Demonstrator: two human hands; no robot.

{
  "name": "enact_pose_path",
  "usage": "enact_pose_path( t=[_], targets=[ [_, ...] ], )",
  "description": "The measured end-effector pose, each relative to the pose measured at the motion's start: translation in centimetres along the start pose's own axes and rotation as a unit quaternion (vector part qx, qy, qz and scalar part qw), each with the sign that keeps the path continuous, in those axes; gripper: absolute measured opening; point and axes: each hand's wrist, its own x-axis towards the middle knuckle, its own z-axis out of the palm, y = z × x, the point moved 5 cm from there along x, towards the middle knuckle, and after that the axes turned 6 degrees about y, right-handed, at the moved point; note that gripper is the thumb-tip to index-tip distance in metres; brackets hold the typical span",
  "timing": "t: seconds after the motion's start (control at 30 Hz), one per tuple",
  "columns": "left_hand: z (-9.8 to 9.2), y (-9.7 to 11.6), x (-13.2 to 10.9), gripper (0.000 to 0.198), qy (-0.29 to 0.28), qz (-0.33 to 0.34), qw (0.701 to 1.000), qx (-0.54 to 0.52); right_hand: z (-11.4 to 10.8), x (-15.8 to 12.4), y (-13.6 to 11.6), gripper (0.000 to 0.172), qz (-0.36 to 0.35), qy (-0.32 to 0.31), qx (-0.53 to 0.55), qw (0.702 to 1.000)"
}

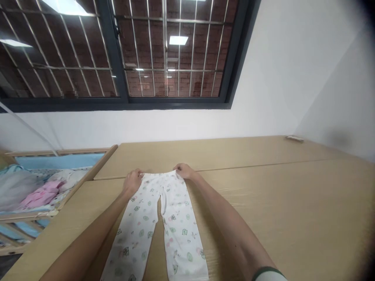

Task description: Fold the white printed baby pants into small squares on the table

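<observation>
A small pair of white pants [181,218] printed with green and pink figures is spread out over the tan table [263,203], waistband away from me and legs towards me. At the left corner of the waistband, my left hand [133,182] is closed on the cloth. The opposite corner is pinched in my right hand [184,171]. Between the two hands the waistband runs nearly straight. The leg ends reach the bottom edge of the view, the left one cut off by it.
To the left stands a wooden crib [88,175] with blue lining, holding pale bedding and a pink cloth [43,194]. A barred window [175,103] with a dark frame is above the table. One small white object [294,138] lies at the far right edge.
</observation>
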Motion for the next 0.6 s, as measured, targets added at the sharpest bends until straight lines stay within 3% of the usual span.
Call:
enact_pose_path(
  t=[0.2, 0.3, 0.4, 0.47, 0.57, 0.6],
  targets=[
    [-1.0, 0.2, -0.3, 0.018, -0.004, -0.01, 1.0, -0.006, 0.5, 0.1, 0.9, 0.012, 0.014, 0.038, 0.045, 0.998],
    [-2.3, 1.9, -0.9, 0.02, 0.009, 0.003, 1.0, -0.006, 0.4, 0.0, 1.2, 0.012, 0.013, 0.04, 0.07, 0.997],
    [-3.6, 6.0, -3.0, 0.025, 0.025, 0.051, 0.998, -0.012, 0.1, 0.0, 1.2, 0.014, 0.01, 0.029, 0.092, 0.995],
    [-4.0, 9.7, -6.0, 0.023, 0.001, 0.104, 0.994, -0.03, -0.1, 0.0, 1.2, 0.016, 0.013, 0.02, 0.102, 0.994],
    [-3.8, 15.6, -12.6, 0.025, -0.095, 0.195, 0.974, -0.062, -0.3, 0.0, 1.0, 0.015, 0.019, 0.006, 0.11, 0.994],
    [-3.4, 17.4, -15.3, 0.031, -0.165, 0.239, 0.955, -0.064, -0.3, 0.0, 1.0, 0.014, 0.022, 0.004, 0.109, 0.994]
  ],
)
